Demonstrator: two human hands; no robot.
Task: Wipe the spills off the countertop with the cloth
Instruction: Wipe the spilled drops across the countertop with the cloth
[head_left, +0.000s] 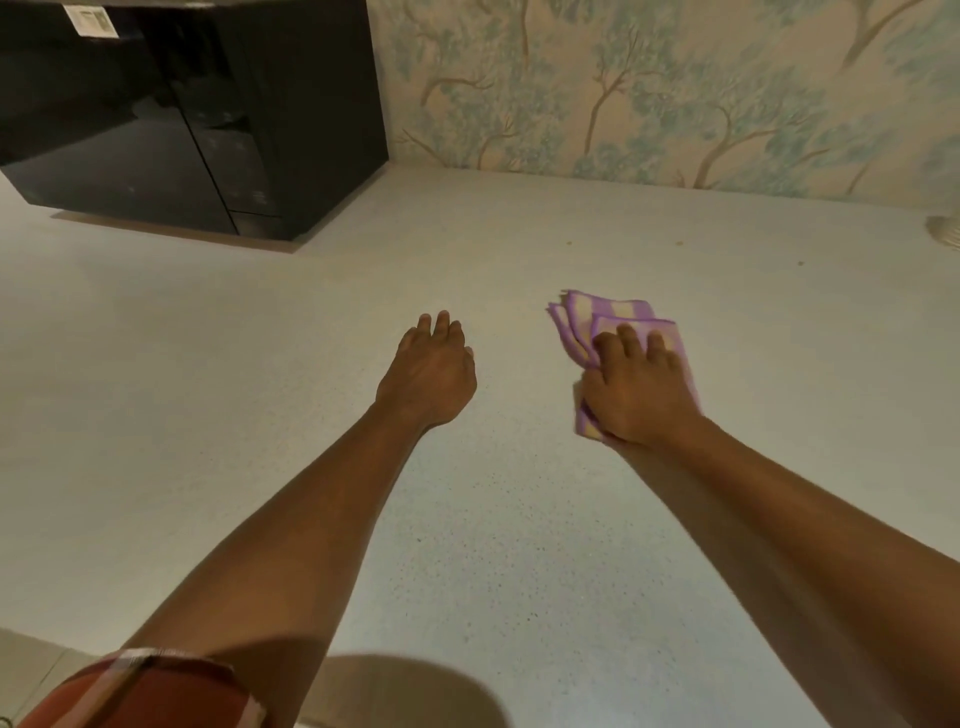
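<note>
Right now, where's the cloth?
Head view: the purple-and-yellow cloth lies on the countertop right of centre, pressed under the right hand. The left hand rests beside it, apart.

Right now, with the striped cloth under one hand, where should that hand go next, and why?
Probably slide the right hand, pressing the folded purple-and-cream striped cloth, forward and to the right. A few small brown specks lie on the pale speckled countertop there, near the wall. The left hand holds nothing.
</note>
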